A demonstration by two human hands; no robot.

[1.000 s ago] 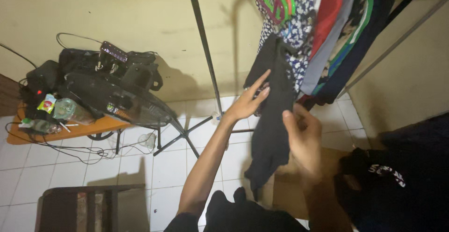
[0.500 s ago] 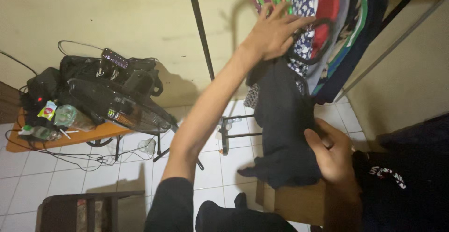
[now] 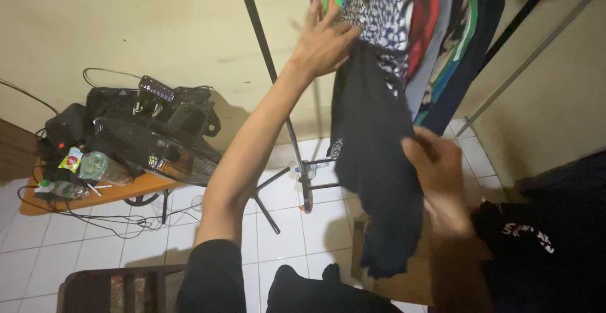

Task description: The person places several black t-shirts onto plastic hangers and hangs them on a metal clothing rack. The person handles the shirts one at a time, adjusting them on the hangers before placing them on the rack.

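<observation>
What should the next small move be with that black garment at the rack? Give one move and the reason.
Probably ease the top of the black garment in among the hanging clothes. The left hand holds its upper edge up by the hangers, while the right hand grips its side lower down, so the cloth hangs beside the rack pole, not yet in line with the rest.

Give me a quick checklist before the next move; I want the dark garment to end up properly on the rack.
1. Left hand at the top of the black garment, up by the hangers: ok.
2. Right hand gripping the garment's side edge: ok.
3. Garment hooked on the rail: cannot tell, its top is hidden behind the left hand.
4. Garment hanging straight: not ok, it is bunched at the lower end.
5. Room among the hanging clothes: not ok, they are packed tightly.
6. Rack pole upright: ok.
</observation>
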